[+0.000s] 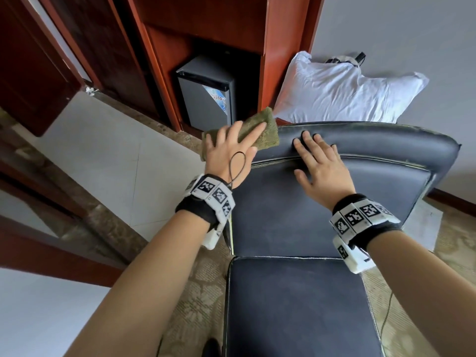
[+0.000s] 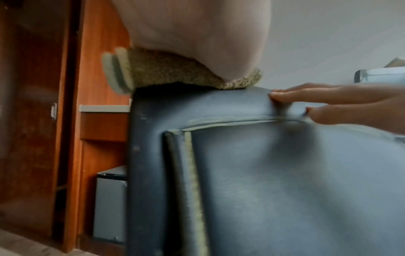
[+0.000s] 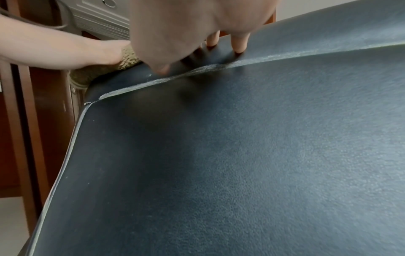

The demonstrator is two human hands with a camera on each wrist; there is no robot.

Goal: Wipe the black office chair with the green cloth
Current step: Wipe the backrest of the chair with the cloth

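The black office chair (image 1: 322, 215) stands in front of me, seat toward me and backrest beyond it. The green cloth (image 1: 265, 124) lies folded on the top left corner of the backrest. My left hand (image 1: 231, 145) presses flat on the cloth with straight fingers. In the left wrist view my palm (image 2: 192, 31) covers most of the cloth (image 2: 171, 71) on the chair's edge (image 2: 197, 104). My right hand (image 1: 319, 161) rests flat on the padded top of the backrest, fingers spread, holding nothing. The right wrist view shows its fingertips (image 3: 238, 45) on the dusty seam of the chair (image 3: 241, 155).
A white pillow (image 1: 342, 91) leans on the wall behind the backrest. A grey mini fridge (image 1: 206, 94) sits in a reddish wooden cabinet (image 1: 159, 47) at the back left. Patterned carpet (image 1: 203, 292) lies under the chair, pale tile floor (image 1: 103, 155) to the left.
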